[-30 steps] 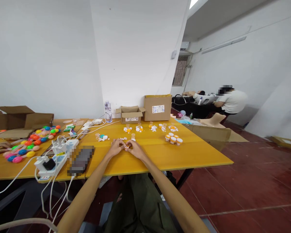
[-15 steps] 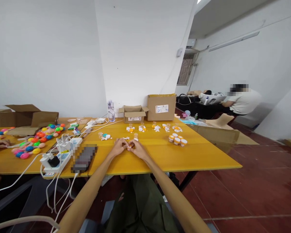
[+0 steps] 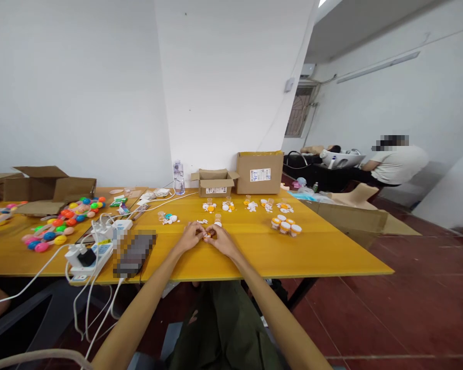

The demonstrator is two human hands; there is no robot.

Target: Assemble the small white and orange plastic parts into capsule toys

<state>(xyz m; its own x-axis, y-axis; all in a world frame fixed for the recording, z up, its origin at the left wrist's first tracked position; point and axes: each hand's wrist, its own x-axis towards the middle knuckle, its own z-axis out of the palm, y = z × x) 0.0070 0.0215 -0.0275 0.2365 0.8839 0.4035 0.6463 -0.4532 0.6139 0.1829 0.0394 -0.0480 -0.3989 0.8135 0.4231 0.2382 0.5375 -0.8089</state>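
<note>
My left hand (image 3: 190, 237) and right hand (image 3: 220, 240) pinch together on a small orange-and-white piece (image 3: 207, 235), probably light rigid plastic, just before the capped vials (image 3: 285, 225); grip by fingertips.

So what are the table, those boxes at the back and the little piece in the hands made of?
The table looks like wood or laminate board, smooth and yellow with a slight sheen. The boxes are plain brown cardboard, matte, with folded flaps and a paper label. The small piece between the left hand and right hand is probably plastic; too small to be sure.
</note>
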